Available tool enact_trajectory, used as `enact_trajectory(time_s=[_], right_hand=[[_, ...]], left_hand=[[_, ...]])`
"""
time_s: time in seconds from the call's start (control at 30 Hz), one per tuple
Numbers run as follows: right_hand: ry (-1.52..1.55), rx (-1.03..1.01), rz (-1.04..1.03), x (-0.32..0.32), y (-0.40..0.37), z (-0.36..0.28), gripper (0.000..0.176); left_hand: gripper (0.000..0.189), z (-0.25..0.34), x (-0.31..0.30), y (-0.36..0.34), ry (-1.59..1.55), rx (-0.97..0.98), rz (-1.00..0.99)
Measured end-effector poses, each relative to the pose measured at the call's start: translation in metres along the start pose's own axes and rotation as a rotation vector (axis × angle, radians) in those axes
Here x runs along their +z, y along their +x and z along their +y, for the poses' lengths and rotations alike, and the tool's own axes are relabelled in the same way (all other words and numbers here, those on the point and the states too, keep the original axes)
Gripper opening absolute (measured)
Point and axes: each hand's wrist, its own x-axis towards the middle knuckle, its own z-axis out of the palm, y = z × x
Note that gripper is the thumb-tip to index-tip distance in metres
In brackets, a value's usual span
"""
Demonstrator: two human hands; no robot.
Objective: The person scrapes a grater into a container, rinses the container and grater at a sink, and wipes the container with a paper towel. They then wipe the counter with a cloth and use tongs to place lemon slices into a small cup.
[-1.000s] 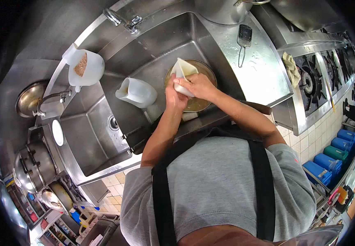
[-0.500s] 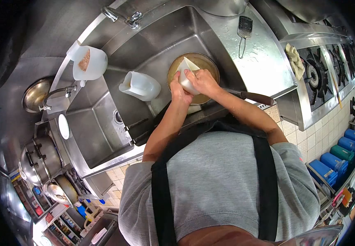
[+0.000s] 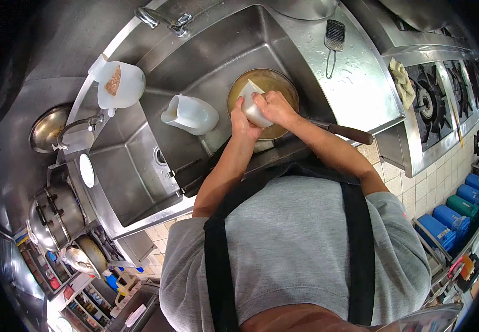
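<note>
Both of my hands grip a whitish, smooth piece with a pointed upper corner [image 3: 256, 112]; it looks like a small plastic container, though my fingers cover much of it. My left hand [image 3: 241, 119] wraps its left side, thumb on top. From the right, my right hand [image 3: 276, 108] closes on it, thumb pressed near the upper part. Beneath them is a round pan [image 3: 290, 91] with cloudy, tan liquid, in the sink basin. A long handle with a brown grip [image 3: 351, 133] points to the right. Left of the pan, a white plastic jug [image 3: 195, 114] lies on its side.
The steel sink [image 3: 217, 58] has a faucet [image 3: 167, 22] at its far rim. Another white jug [image 3: 128, 91], with pinkish contents, hangs at the left edge. A grater [image 3: 335, 36] lies on the right counter, near the stove burners [image 3: 425, 102] and a cloth [image 3: 401, 83].
The view has shifted very slightly. Both hands keep their hold on the whitish piece above the pan, with only a small change in the right hand's position.
</note>
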Motion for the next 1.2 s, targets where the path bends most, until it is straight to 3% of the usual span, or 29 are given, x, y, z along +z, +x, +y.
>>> enact_trajectory(time_s=[0.47, 0.57, 0.63, 0.7, 0.77, 0.87, 0.97, 1.1, 1.2], right_hand=[[0.001, 0.053, -0.058, -0.001, -0.001, 0.0, 0.057], [0.147, 0.237, -0.001, -0.007, 0.007, 0.014, 0.053], [0.669, 0.371, 0.156, -0.018, 0.012, 0.013, 0.047], [0.902, 0.372, 0.13, -0.047, 0.01, -0.006, 0.039], [1.068, 0.427, 0.222, -0.067, 0.009, -0.031, 0.04], [1.243, 0.296, 0.224, -0.093, 0.002, -0.047, 0.043], [1.165, 0.285, 0.201, -0.118, -0.009, -0.037, 0.043], [0.318, 0.369, 0.278, -0.134, -0.015, -0.022, 0.052], [0.539, 0.306, 0.327, -0.125, -0.024, -0.035, 0.055]], left_hand=[[0.05, -0.002, -0.009, 0.004, 0.019, -0.052, -0.018], [0.058, 0.004, 0.0, -0.019, 0.14, -0.043, -0.091], [0.064, 0.016, 0.004, -0.034, 0.239, 0.008, -0.16], [0.07, 0.031, -0.004, -0.041, 0.336, 0.094, -0.238], [0.065, 0.041, -0.011, -0.04, 0.249, 0.228, -0.157], [0.058, 0.055, -0.038, -0.029, 0.197, 0.319, -0.057], [0.053, 0.06, -0.061, -0.027, 0.14, 0.298, -0.045], [0.047, 0.058, -0.071, -0.033, 0.084, 0.259, -0.013], [0.045, 0.05, -0.071, -0.029, 0.078, 0.236, -0.045]])
